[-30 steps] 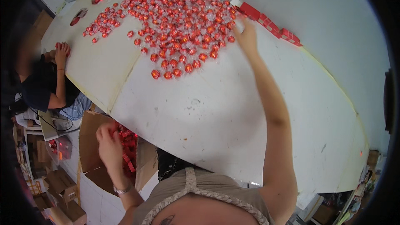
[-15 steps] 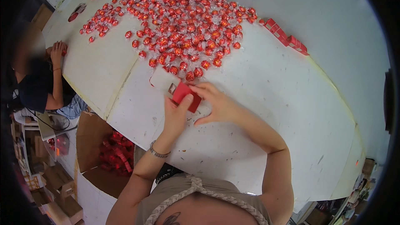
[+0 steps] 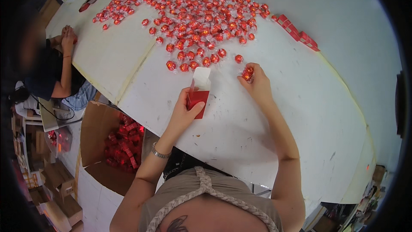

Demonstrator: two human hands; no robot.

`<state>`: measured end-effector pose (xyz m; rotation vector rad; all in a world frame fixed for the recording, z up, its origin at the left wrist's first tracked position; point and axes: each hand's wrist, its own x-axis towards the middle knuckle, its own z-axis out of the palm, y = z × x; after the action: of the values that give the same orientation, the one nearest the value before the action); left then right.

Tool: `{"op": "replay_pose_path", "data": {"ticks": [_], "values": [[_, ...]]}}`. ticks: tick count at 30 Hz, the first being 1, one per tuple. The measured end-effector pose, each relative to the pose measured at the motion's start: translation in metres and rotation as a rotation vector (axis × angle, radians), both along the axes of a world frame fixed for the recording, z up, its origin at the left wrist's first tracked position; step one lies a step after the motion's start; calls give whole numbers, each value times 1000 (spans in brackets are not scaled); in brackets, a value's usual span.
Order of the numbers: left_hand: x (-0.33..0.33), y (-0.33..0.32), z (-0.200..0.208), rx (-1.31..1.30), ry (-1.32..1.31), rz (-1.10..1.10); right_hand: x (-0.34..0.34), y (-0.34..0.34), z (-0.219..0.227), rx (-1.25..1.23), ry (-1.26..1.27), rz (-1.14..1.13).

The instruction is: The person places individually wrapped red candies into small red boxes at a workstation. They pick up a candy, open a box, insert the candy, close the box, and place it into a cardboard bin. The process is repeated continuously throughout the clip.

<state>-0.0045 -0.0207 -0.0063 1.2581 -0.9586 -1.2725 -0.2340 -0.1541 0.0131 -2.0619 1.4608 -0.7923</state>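
Observation:
My left hand point(image 3: 189, 108) is closed round a small red carton point(image 3: 199, 102), its white-lined flap raised at the top. To the right and a little farther off, my right hand point(image 3: 257, 83) pinches a red-wrapped candy point(image 3: 247, 74) with clear twisted ends. A lone candy point(image 3: 239, 59) lies on the white table just beyond these fingers. Past the carton spreads a large heap of the same red candies point(image 3: 201, 17), its nearest pieces close to the raised flap. What the carton holds inside cannot be seen.
A big cardboard box point(image 3: 95, 146) of red cartons point(image 3: 125, 144) stands below the table's left edge. Flattened-looking red cartons point(image 3: 297, 33) lie along the far right edge. At far left, a co-worker's hands point(image 3: 68, 38) rest near the table. Brown boxes point(image 3: 60, 180) sit lower left.
My right hand has left the carton, moved right and taken hold of a candy. My left hand has turned the carton more upright, its flap now raised.

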Motion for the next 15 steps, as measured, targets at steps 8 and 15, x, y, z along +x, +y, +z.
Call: {"op": "replay_pose_path", "data": {"ticks": [8, 15], "values": [[-21, 5, 10, -119, -174, -274, 34, 52, 79, -46, 28, 515], [-24, 9, 8, -14, -19, -292, 37, 63, 47, 71, -302, 347]]}}
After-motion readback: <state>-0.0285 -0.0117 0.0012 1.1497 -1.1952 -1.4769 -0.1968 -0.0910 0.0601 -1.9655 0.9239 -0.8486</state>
